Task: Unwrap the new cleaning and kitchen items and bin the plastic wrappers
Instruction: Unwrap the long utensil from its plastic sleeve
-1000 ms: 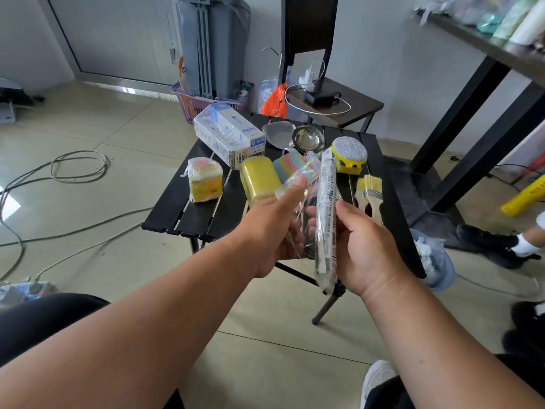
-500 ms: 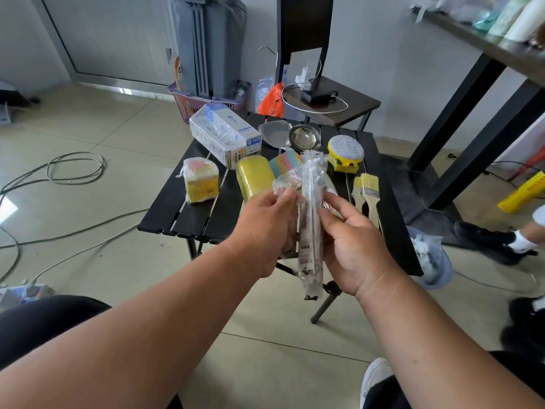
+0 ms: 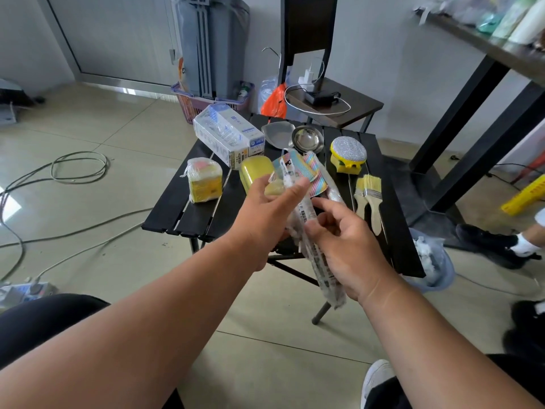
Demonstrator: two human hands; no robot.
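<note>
Currently both hands hold one long clear wrapper (image 3: pixel 317 255) above the near edge of the black table (image 3: pixel 177 214). Right hand (image 3: pixel 348 246) pinches its middle, left hand (image 3: pixel 265 214) grips the upper end. Behind: yellow sponge (image 3: pixel 255 172), wrapped sponge pack (image 3: pixel 205 180), two brushes (image 3: pixel 367 196), scrubber (image 3: pixel 348 154), ladle (image 3: pixel 306 139), box (image 3: pixel 227 135). Grey bin (image 3: pixel 432 261) on the floor, right.

Brushes (image 3: pixel 367 196) lie right of sponge (image 3: pixel 256 175) (on table (image 3: pixel 177 214)).

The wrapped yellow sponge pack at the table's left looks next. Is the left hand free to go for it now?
Probably not yet: the left hand grips the long plastic wrapper together with the right hand. The sponge pack lies unobstructed on the table.
</note>
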